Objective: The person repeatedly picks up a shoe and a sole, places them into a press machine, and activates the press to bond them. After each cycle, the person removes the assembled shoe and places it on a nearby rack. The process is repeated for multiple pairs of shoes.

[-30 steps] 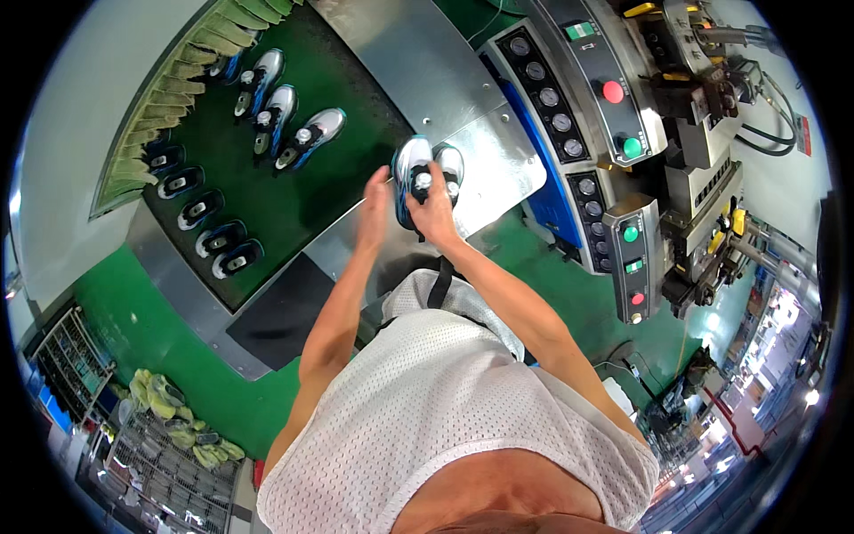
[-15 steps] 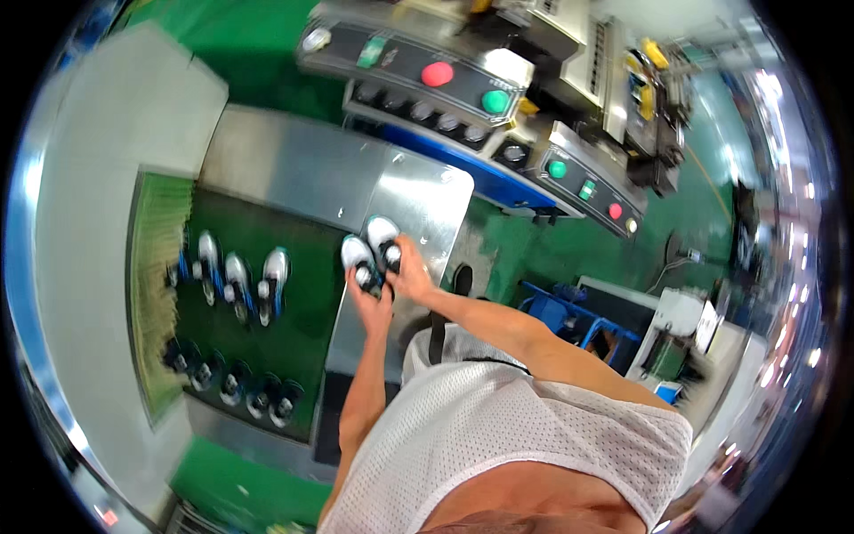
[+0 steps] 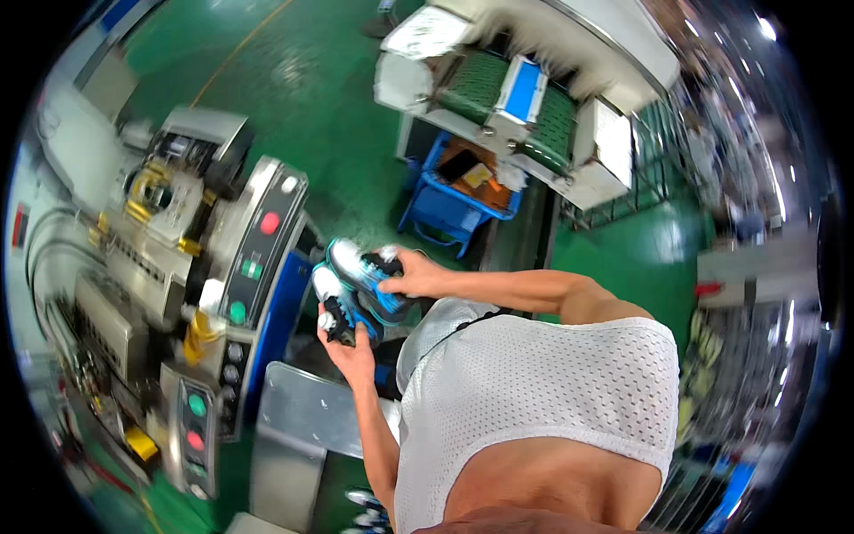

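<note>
- Machine [image 3: 133, 276], metal with yellow parts, left side of the frame.
- Panel [image 3: 258, 231] with red and green buttons, left of centre.
- Counter [image 3: 311, 405], bare metal, lower left of centre.
- Left hand [image 3: 353, 360], partly closed, thumb and fingers gripping one shoe [image 3: 345, 307], white, black and blue, near the frame's centre, toe toward the upper left.
- Second shoe [image 3: 363, 270], matching, close beside the first.
- Right hand [image 3: 422, 274], curled around that second shoe.
- Blue cart [image 3: 463, 203], upper middle.
- Green belts [image 3: 476, 84], upper right of centre.
</note>
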Demonstrator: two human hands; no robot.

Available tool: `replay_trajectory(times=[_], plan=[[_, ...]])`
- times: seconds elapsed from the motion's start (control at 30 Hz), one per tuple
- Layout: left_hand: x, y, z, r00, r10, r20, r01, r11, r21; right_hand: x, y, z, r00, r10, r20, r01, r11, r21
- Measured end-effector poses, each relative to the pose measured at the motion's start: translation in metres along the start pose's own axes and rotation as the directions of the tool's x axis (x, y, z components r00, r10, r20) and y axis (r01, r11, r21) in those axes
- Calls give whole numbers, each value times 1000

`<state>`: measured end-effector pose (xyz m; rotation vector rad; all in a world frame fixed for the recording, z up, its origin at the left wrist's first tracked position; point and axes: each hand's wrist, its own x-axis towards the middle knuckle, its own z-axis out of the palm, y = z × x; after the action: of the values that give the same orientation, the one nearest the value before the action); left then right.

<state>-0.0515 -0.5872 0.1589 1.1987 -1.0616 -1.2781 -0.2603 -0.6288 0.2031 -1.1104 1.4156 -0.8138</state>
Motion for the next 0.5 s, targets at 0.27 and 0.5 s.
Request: replay_trajectory(times=[0.27, 0.5], plan=[[142, 73, 258, 746, 147, 649, -98, 989, -111, -48, 3, -288, 504, -104, -858, 103, 993, -59], [281, 43, 476, 705, 153, 693, -468, 834, 292, 21, 40, -446, 333, -125, -935, -370, 894, -251]])
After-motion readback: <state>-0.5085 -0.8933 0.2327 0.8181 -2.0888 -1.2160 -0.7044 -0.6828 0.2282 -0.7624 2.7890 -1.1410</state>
